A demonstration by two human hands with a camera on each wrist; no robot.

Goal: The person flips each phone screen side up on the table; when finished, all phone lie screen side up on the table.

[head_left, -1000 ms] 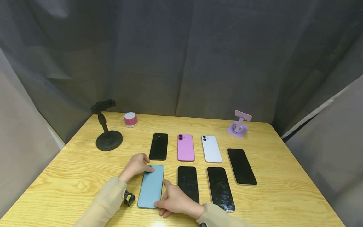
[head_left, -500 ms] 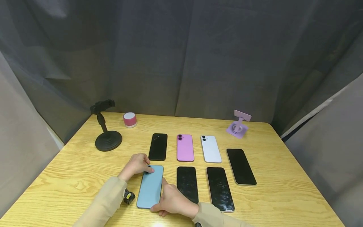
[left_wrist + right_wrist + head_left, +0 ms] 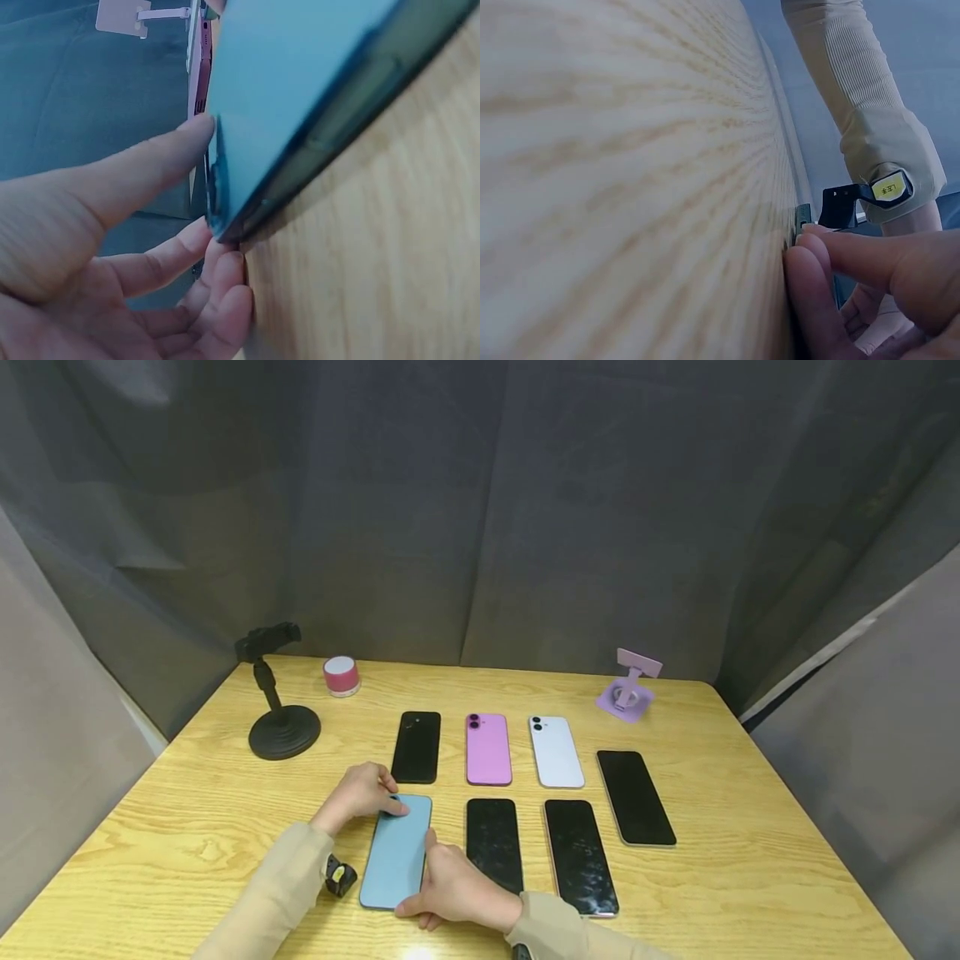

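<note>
A light-blue phone (image 3: pixel 397 852) lies back side up near the front of the wooden table, its camera bump partly covered by my left thumb. My left hand (image 3: pixel 362 793) pinches its top end; in the left wrist view the thumb (image 3: pixel 196 133) sits on the back by the cameras and the fingertips meet the top edge. At the lower right corner my right hand (image 3: pixel 461 885) grips the phone, with the thumb at the bottom edge and the index finger along the right side. The right wrist view shows its fingertips (image 3: pixel 810 251) low against the tabletop.
Behind lie a black phone (image 3: pixel 417 747), a pink phone (image 3: pixel 488 749) and a white phone (image 3: pixel 557 752). Several dark-screened phones (image 3: pixel 579 856) lie to the right. A black stand (image 3: pixel 285 731), a pink cylinder (image 3: pixel 342 677) and a purple stand (image 3: pixel 630 689) stand at the back.
My right thumb has slid from the phone's back near its lower end to the bottom edge, slightly left. The left hand stays at the top end; the phone has hardly moved.
</note>
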